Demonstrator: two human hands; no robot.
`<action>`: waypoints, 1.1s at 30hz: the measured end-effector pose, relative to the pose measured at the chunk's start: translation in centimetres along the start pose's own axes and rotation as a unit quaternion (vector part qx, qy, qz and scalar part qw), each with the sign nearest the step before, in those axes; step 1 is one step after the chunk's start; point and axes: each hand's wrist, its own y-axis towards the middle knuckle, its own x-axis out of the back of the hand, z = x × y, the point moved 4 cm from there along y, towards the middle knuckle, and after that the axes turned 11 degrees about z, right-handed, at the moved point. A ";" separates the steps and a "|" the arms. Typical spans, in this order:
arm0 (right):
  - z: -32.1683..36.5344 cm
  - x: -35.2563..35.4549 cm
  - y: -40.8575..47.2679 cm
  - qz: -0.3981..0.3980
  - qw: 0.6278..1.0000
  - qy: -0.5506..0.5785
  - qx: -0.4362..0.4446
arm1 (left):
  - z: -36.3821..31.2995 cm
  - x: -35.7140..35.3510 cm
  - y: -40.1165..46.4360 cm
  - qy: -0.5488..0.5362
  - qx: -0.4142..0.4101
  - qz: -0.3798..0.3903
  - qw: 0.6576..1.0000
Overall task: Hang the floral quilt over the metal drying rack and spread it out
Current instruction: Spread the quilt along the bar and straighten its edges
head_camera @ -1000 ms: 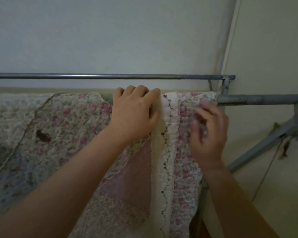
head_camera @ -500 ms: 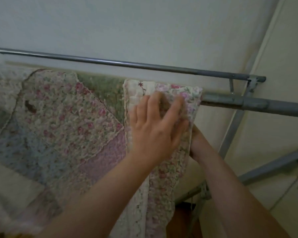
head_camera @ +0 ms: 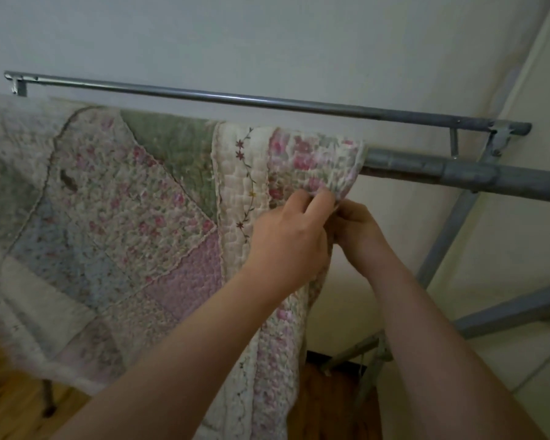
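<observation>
The floral patchwork quilt (head_camera: 124, 198) hangs over the near bar of the metal drying rack (head_camera: 464, 173) and covers it from the left edge of view to past the middle. Its right border is cream with an embroidered vine and a pink floral strip. My left hand (head_camera: 289, 236) pinches that right edge just below the bar. My right hand (head_camera: 359, 230) grips the same edge from behind, its fingers partly hidden by the cloth and by my left hand. The edge is folded and bunched between the two hands.
A thinner upper rail (head_camera: 235, 98) runs behind the quilt, close to the white wall (head_camera: 267, 33). Grey rack legs (head_camera: 442, 236) slant down at the right. A wooden floor (head_camera: 10, 398) shows below, with a thin rack foot (head_camera: 48, 395) on it.
My left hand dropped from lying flat on the quilt's top to pinching its right edge lower down. My right hand came up beside it. The view shifted left and down.
</observation>
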 end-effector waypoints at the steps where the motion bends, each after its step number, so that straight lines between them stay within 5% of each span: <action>1: 0.6 0.2 0.2 -0.004 1.000 0.004 0.011 | 0.1 -0.5 -0.2 -0.012 0.006 0.016 1.000; 11: -0.8 -0.1 -1.6 0.040 0.996 -0.063 -0.055 | 0.7 -2.5 -1.0 -0.079 0.052 0.030 0.995; 19: -1.1 -0.8 -3.2 0.102 0.981 -0.114 -0.121 | -1.1 -0.9 -0.1 -0.144 0.032 -0.063 0.987; 33: -0.3 -0.6 -4.6 0.123 0.980 -0.070 -0.137 | -1.3 -1.7 -1.4 -0.127 0.052 0.012 0.990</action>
